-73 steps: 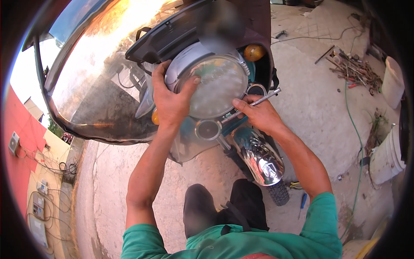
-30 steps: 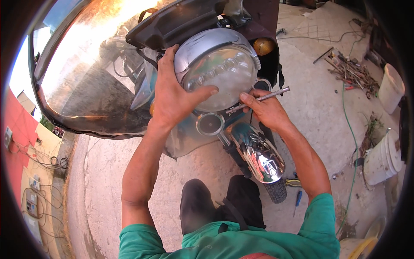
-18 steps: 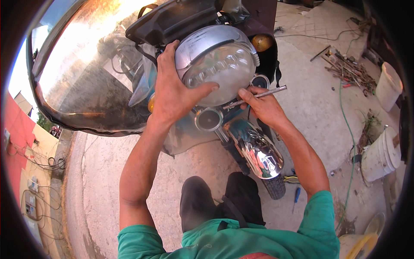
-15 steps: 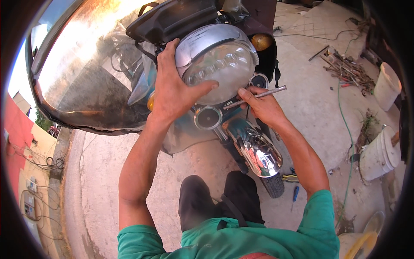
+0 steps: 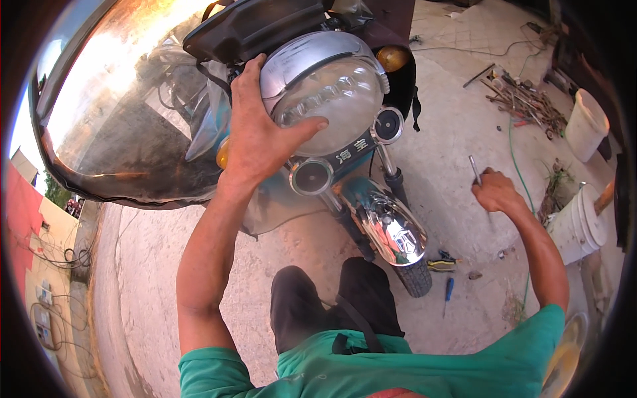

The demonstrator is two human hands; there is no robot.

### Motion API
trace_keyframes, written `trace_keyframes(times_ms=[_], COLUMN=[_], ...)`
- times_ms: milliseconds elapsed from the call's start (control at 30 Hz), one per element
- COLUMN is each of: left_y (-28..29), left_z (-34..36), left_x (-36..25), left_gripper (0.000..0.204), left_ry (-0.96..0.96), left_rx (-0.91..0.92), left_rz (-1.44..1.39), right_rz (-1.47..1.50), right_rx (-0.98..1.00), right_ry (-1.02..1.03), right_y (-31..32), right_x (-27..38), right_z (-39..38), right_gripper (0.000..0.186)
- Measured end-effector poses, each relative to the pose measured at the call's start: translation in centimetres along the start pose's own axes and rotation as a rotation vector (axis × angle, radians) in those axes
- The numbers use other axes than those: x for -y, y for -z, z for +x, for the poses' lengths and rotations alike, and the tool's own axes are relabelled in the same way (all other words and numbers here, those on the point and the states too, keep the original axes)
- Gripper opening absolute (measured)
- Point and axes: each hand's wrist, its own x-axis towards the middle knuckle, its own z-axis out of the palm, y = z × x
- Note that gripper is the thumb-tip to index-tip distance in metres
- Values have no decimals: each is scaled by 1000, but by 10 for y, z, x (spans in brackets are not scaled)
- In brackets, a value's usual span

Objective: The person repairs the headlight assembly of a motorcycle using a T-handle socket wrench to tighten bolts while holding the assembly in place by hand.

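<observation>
My left hand [image 5: 262, 142] grips the left side of a round headlight [image 5: 335, 109] on the front of a three-wheeler or motorbike. Its fingers lie along the silver rim [image 5: 312, 53] and its thumb stretches over the clear lens. Out to the right, apart from the vehicle, my right hand [image 5: 496, 190] is closed round a thin metal rod [image 5: 475, 169] that sticks up past the fingers. Below the headlight are the fork with two round dark discs [image 5: 312, 177], a shiny chrome mudguard [image 5: 391, 222] and the front tyre [image 5: 415, 278].
A large scuffed windscreen [image 5: 113, 146] and orange indicators [image 5: 393, 58] flank the headlight. On the concrete lie yellow-handled pliers [image 5: 440, 265] and a blue screwdriver [image 5: 449, 289]. Farther right are a pile of metal rods [image 5: 527, 99], a green cable [image 5: 515, 156] and white buckets [image 5: 576, 225].
My right hand has swung away from beneath the headlight to the right, taking the rod with it. The left hand keeps its hold on the headlight. The view has shifted slightly.
</observation>
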Motion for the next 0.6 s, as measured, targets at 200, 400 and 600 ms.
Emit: trace_keyframes(times_ms=[200,400,600], left_y=[-3,-11,-21], left_z=[2,6,2], left_x=[2,-13,-6], left_gripper=[116,109,99], left_ry=[10,147,102], left_rx=[-20,-91,-204], left_rz=[-21,-83,-4], right_rz=[288,878,1155], right_rx=[22,-146,-403], right_ry=[-141,-59,28], right_y=[-17,1,50], right_x=[-116,-155,-138], right_z=[0,-14,-22], right_gripper=[31,25,32])
